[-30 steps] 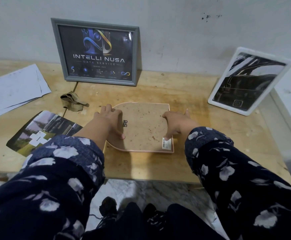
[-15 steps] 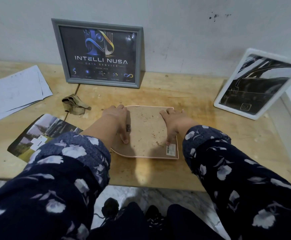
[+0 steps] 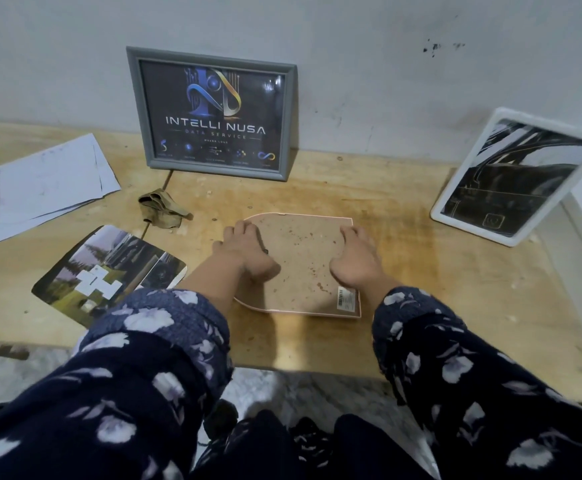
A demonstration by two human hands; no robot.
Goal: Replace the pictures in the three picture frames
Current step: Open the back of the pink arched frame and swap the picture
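Observation:
A pink-rimmed picture frame [image 3: 303, 258] lies face down on the wooden table, its brown backing board up and a barcode sticker at its near right corner. My left hand [image 3: 246, 252] rests on the board's left side, fingers over the left rim. My right hand [image 3: 357, 259] presses flat on the board's right side. A grey frame [image 3: 213, 112] with a dark logo picture leans on the wall behind. A white frame [image 3: 514, 178] with a dark picture leans at the right. A loose landscape picture [image 3: 109, 275] lies to the left.
White paper sheets [image 3: 36, 188] lie at the far left of the table [image 3: 455, 271]. A crumpled brown scrap [image 3: 161, 206] sits between the grey frame and the loose picture. A white surface adjoins the table's right edge.
My hands have slid a little along the backing board, fingers reaching toward its far edge. The frame has stayed flat in place; the camera view has shifted slightly.

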